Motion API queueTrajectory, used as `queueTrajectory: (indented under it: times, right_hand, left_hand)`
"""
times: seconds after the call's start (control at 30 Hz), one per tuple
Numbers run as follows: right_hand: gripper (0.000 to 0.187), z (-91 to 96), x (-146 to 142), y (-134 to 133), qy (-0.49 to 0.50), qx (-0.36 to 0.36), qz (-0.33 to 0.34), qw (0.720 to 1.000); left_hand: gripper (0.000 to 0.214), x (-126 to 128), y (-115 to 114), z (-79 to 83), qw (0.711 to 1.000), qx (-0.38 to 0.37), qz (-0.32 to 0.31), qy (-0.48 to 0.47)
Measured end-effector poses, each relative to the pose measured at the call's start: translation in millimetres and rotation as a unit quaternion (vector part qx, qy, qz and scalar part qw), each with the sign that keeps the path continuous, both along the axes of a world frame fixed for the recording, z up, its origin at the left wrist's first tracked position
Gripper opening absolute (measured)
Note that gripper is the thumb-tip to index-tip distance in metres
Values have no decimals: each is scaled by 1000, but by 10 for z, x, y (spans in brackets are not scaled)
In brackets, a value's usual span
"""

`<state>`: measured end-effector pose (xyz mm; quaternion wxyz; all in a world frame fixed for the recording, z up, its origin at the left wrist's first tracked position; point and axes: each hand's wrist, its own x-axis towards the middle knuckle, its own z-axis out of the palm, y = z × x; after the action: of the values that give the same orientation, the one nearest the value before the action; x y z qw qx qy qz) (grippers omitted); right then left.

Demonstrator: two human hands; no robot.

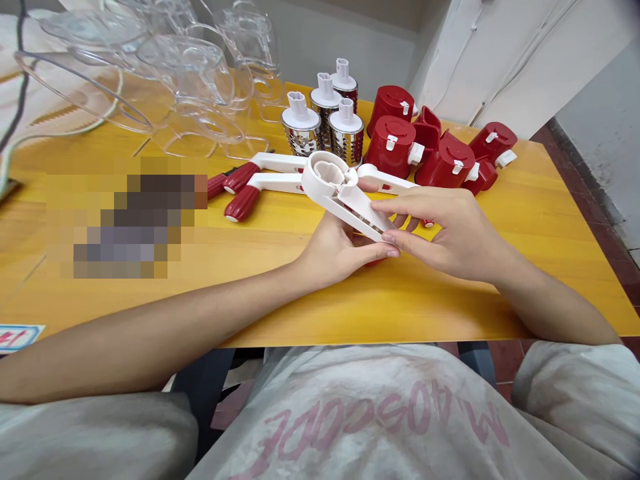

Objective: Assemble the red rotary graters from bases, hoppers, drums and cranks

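Observation:
A white plastic crank handle (pixel 325 190) with a ring-shaped hub is held above the table, hub pointing away from me. My left hand (pixel 337 250) grips it from below, thumb along its near end. My right hand (pixel 450 230) pinches that same end with thumb and fingers, beside a narrow slot in the arm. A bit of red shows beneath my hands; its shape is mostly hidden. Just beyond lie more white crank handles (pixel 277 183) with red grips (pixel 243 203), and another white arm (pixel 387 180) is partly behind my right hand.
Several metal grater drums (pixel 303 130) with white tops stand at the back. Red grater housings (pixel 393 147) cluster to their right. Clear plastic parts (pixel 185 67) are heaped at back left. A pixelated patch (pixel 130 220) hides something on the left. The yellow table (pixel 240 300) ends before my body.

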<state>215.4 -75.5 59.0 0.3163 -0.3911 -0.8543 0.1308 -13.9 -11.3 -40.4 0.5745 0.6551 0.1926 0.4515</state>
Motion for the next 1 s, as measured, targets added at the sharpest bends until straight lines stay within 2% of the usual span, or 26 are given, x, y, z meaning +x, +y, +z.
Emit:
queueTrajectory:
  times: [0.1,0.3,0.43,0.63,0.8,1.0]
  right_hand:
    - [31,-16,-6,-1,5,8,-3,1000]
    - [31,-9,-7,-16,-7,16,-5,1000]
    - [30,6,-4,-28,5,18,-4,1000]
    - [33,16,-19,-27,14,13,-8,1000]
    - [36,9,-29,-13,24,13,8,1000]
    - [36,3,-38,-11,21,10,3,1000]
  left_hand:
    - [90,2,17,-30,1000,1,1,-7]
    - [85,13,23,-62,1000,13,8,-8]
    - [88,15,6,-29,1000,-14,-11,0]
    - [61,-4,12,-23,1000,-10,-10,24]
    - [56,-7,30,-63,999,20,12,22]
    - [52,-1,25,-42,999,28,9,14]
